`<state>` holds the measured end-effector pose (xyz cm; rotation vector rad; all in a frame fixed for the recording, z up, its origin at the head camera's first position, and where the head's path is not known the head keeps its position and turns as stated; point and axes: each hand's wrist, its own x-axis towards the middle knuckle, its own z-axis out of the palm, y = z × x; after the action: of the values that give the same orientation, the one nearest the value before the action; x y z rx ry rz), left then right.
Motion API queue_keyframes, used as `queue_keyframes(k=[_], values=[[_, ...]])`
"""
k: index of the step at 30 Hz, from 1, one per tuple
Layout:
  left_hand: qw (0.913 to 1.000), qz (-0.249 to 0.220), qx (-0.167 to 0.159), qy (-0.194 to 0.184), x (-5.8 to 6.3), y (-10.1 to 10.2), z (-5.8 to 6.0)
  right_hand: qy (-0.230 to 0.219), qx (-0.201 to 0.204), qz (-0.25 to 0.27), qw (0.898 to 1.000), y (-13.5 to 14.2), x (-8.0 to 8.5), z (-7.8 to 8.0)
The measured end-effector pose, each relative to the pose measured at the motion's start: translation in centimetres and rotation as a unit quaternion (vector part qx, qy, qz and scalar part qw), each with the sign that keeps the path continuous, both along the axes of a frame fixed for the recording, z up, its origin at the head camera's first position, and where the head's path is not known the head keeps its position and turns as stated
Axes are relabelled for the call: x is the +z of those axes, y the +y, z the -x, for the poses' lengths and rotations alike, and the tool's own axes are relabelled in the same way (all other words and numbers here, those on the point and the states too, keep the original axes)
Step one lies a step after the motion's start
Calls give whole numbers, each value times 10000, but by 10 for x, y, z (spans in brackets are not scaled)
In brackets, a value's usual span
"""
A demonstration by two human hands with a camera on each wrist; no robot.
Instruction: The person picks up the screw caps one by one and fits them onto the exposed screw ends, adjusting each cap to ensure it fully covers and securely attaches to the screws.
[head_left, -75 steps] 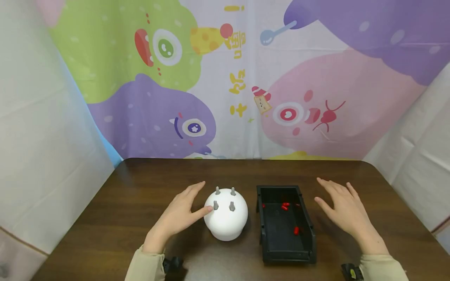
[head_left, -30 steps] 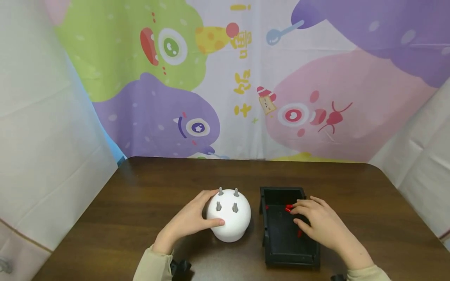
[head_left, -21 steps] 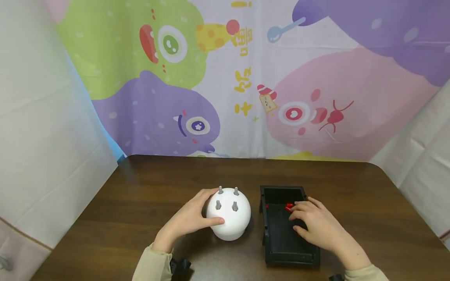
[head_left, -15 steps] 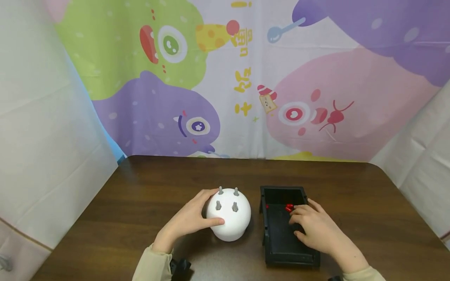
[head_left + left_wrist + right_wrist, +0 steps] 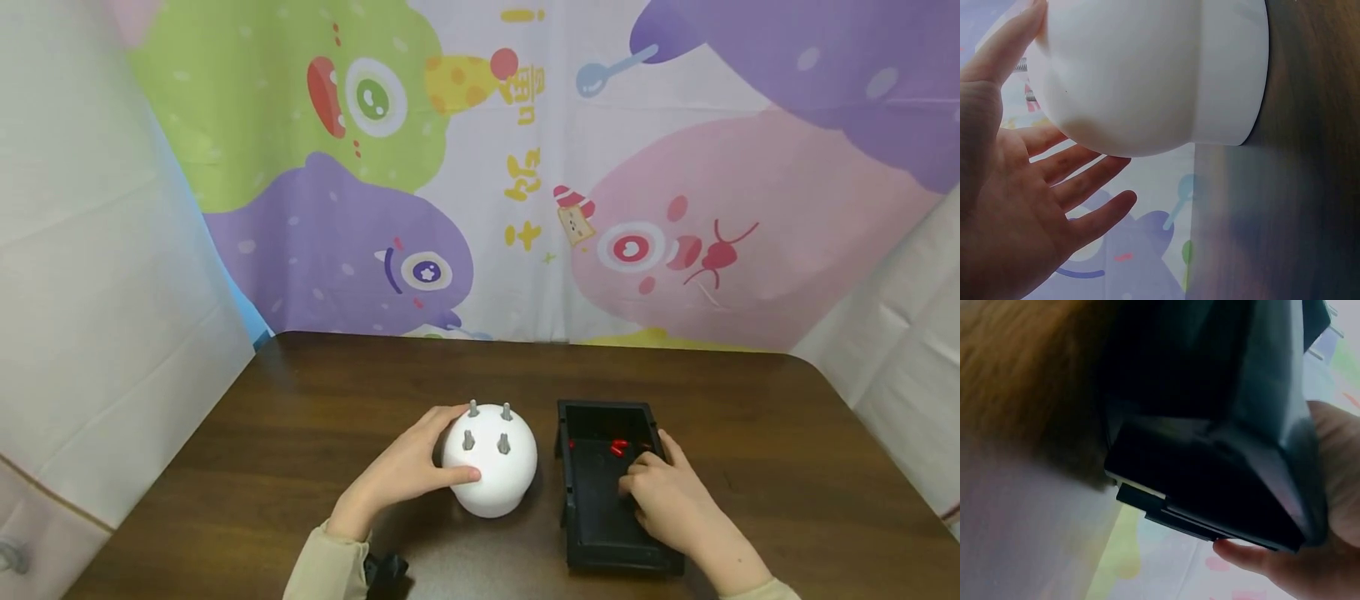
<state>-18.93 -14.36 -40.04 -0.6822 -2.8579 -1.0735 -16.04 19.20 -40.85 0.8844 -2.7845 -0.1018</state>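
A white dome-shaped body [image 5: 491, 487] stands on the table, with several grey threaded studs [image 5: 504, 444] sticking up from its top. My left hand [image 5: 408, 467] holds its left side, thumb across the front and fingers behind. In the left wrist view, fingertips lie against the dome's curve, the little finger apart from it. My right hand [image 5: 663, 500] reaches over the right wall of a black bin [image 5: 600, 542], fingers bent down inside. Small red pieces [image 5: 618, 448] lie on the bin floor beyond those fingers. I cannot tell whether the right fingertips, hidden from view, pinch a piece.
The brown wooden table [image 5: 262, 467] carries both the dome and the bin, with a narrow gap between them. A cartoon-printed cloth [image 5: 510, 275] hangs along the far edge. White cloth hangs at either side.
Both hands have moved in: my left from beside the dome onto it, my right from beyond the bin into it. The right fingers have since bent further, and the nearer red piece is hidden.
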Motion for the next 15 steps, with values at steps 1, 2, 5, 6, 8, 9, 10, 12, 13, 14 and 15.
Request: queue_keyframes(k=[1,2,5,6,8,9,10,12,13,14,15], values=[[10000,4,0,-11,0,0,0,76,-14,-40,10000,0,0,0],[10000,11,4,-6,0,0,0,144,-29,-61,9999,-1,-1,-1],[10000,10,10,12,0,1,1,317,-123,-89,9994,-3,-2,-1],[10000,15,9,18,0,1,1,354,-158,-91,9992,-4,-2,-2],[10000,35,11,37,0,1,1,400,-222,-105,9989,-5,-4,-2],[10000,36,8,37,0,0,1,417,-256,-119,9987,-6,-4,-2],[10000,35,7,47,-1,0,1,433,-292,-138,9985,-7,-5,-2],[10000,34,-5,56,-1,0,1,484,-363,-202,9980,-9,-7,-2],[10000,32,-11,62,-2,0,1,513,-388,-239,9976,-9,-7,-2],[10000,24,-16,52,-2,0,0,552,-408,-274,9973,-10,-8,-3],[10000,15,-18,52,-2,0,0,594,-426,-295,9969,-11,-8,-3]])
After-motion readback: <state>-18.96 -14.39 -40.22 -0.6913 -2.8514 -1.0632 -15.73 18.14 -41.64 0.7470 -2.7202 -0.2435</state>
